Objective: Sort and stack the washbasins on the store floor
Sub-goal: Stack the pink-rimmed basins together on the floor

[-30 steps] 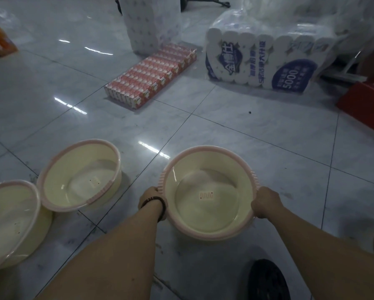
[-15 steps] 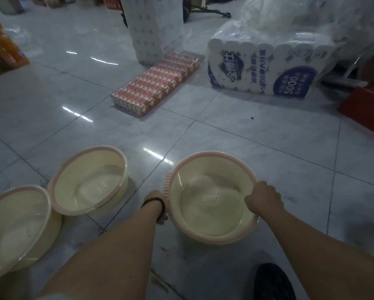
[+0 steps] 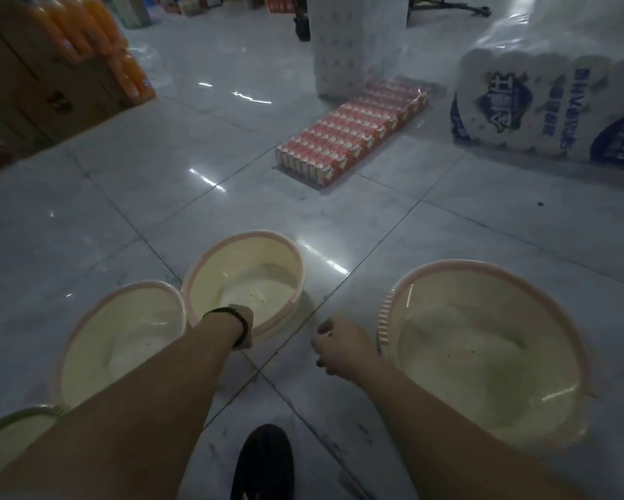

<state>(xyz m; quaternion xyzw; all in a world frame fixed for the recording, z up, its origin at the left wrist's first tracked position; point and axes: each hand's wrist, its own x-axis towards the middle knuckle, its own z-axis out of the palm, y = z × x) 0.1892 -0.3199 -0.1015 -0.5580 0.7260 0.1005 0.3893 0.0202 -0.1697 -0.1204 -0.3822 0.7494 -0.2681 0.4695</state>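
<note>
Washbasins on glossy tiled store floor (image 3: 159, 196)

Left grip (image 3: 243, 328) pinches middle washbasin (image 3: 245, 279) rim; right grip (image 3: 341, 346) loosely curled, empty, beside large washbasin (image 3: 483, 355).

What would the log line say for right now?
left hand: on middle basin rim | right hand: empty, beside big basin | stacked: none

Bare forearms, black wristband (image 3: 239, 321) on the left wrist, black shoe (image 3: 263, 463) below
</note>
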